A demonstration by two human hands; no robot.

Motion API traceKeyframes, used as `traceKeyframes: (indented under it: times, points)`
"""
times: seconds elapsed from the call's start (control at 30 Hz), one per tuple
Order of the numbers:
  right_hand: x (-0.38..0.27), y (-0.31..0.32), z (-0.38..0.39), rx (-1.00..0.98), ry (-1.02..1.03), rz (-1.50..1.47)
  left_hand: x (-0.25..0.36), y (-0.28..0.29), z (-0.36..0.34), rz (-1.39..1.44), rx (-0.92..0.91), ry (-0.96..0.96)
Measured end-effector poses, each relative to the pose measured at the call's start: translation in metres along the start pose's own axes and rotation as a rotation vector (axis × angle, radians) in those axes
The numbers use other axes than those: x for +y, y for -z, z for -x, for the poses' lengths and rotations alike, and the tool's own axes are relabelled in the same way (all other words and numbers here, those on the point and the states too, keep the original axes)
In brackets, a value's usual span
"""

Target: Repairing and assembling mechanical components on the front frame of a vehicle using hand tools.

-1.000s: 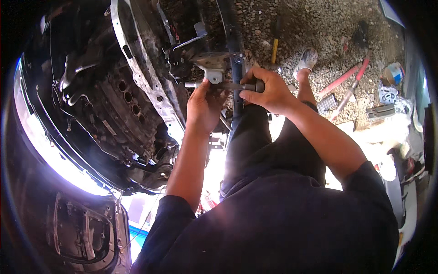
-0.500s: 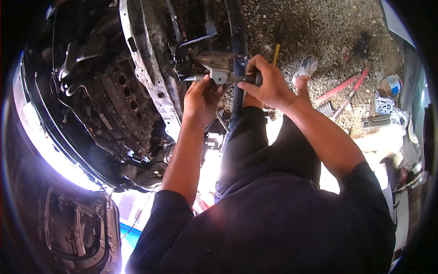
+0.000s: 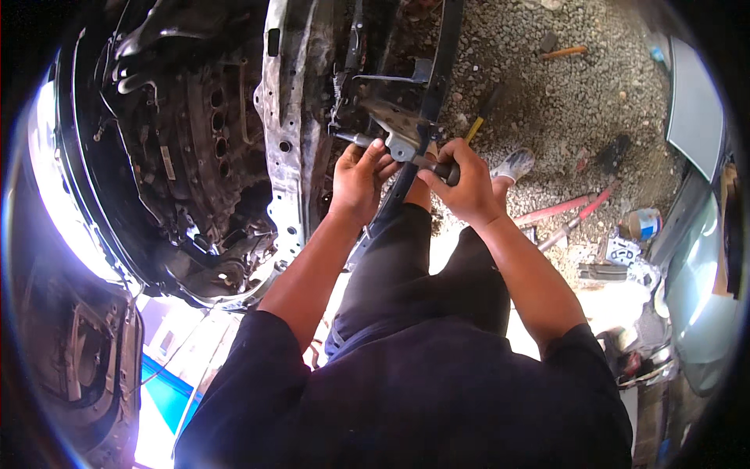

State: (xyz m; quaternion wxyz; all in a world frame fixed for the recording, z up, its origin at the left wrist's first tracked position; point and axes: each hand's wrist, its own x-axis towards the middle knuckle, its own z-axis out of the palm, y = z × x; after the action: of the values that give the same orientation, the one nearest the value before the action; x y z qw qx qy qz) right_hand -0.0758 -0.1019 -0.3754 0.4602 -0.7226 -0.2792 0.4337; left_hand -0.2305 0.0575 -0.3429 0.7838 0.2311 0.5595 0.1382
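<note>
My right hand [image 3: 467,185] is closed around the dark handle of a ratchet wrench [image 3: 431,165]. Its metal shaft runs left to a grey bracket [image 3: 397,130] on the car's front frame. My left hand [image 3: 361,179] holds the shaft near its head, fingers curled over it just below the bracket. A dark vertical bar [image 3: 444,59] of the frame passes behind both hands. The wrench head itself is partly hidden by my left fingers.
The open engine bay [image 3: 187,156] with a silver support rail [image 3: 287,133] fills the left. Gravel ground [image 3: 562,102] lies to the right with red long-handled tools [image 3: 566,209], a yellow-handled tool [image 3: 478,123], a small can [image 3: 641,224] and my shoe [image 3: 514,165]. A grey car panel [image 3: 695,109] stands far right.
Both hands stay on the wrench at the bracket. The view has shifted, so the hands and bracket sit slightly higher and the right hand has turned a little over the handle.
</note>
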Motion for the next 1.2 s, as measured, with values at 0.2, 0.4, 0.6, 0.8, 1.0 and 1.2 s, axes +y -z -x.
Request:
traceKeyframes:
  times: [0.2, 0.4, 0.6, 0.8, 1.0, 1.2]
  points:
    - [0.000, 0.003, -0.008, 0.048, 0.200, 0.067, 0.009, -0.009, 0.005, -0.040, 0.015, -0.002]
    - [-0.006, -0.012, 0.010, 0.072, 0.122, 0.118, 0.019, 0.002, 0.002, -0.036, -0.026, 0.060]
    - [-0.007, -0.002, -0.015, -0.148, -0.462, -0.519, 0.012, -0.001, -0.001, 0.027, -0.009, 0.001]
    - [-0.021, -0.002, -0.011, -0.133, -1.053, -1.213, 0.015, -0.006, -0.005, -0.170, 0.209, 0.102]
    - [-0.015, -0.021, -0.009, 0.173, -0.227, -0.194, 0.018, -0.002, -0.001, 0.012, -0.003, 0.022]
    - [-0.017, -0.019, -0.015, 0.240, -0.126, -0.214, 0.019, -0.005, -0.008, -0.091, 0.099, 0.077]
